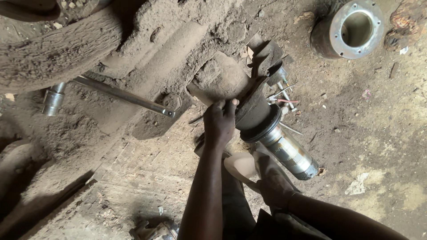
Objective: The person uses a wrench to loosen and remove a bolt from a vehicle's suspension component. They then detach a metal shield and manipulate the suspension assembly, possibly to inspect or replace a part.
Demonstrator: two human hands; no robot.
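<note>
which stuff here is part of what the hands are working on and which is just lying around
In hand:
- left hand on the dirt-caked axle end
- shiny spindle sticking out of it
- right hand just below the spindle

Lying about:
- long socket wrench
- metal hub
- loose bolts
- scrap of paper

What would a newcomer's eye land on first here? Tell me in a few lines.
First the bare axle spindle, shiny metal jutting down-right at centre, with the left hand pressed against the dark flange above it. The right hand rests lower, beside the knee. A long socket wrench lies on the dirt at left, and a hub sits top right.
</note>
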